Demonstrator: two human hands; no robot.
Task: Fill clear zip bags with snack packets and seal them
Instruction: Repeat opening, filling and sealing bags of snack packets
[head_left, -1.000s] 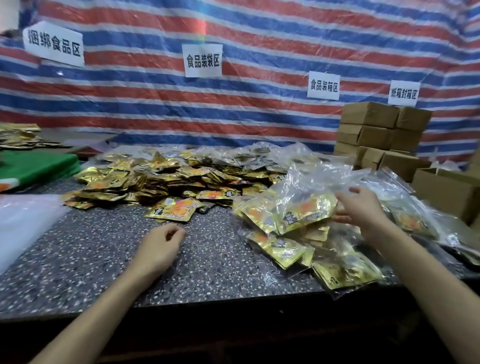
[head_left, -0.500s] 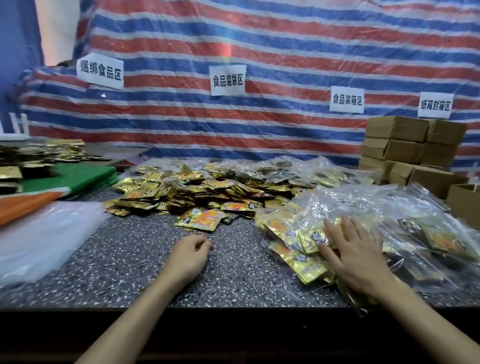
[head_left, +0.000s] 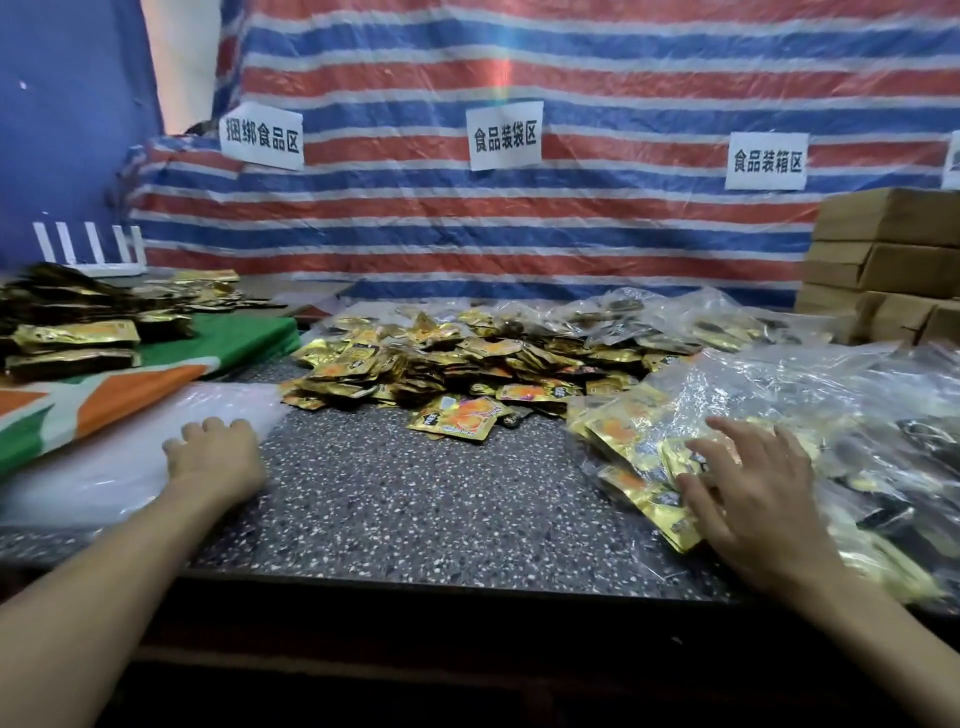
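The left hand (head_left: 215, 460) has slid from the middle of the desk (head_left: 415, 509) out to nine o'clock onto the stack of empty clear bags (head_left: 104, 467), fingers bent down on the top one, though I cannot tell if they pinch it. The right hand (head_left: 753, 499) lies flat, fingers spread, on a filled bag (head_left: 649, 431) at three o'clock. Those empty bags look thin, limp and slippery: best peeled up by a corner.

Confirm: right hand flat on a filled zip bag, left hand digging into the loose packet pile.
Not quite. In the head view the left hand rests on the empty clear bags, apart from the loose packet pile; the right hand does lie flat on a filled zip bag.
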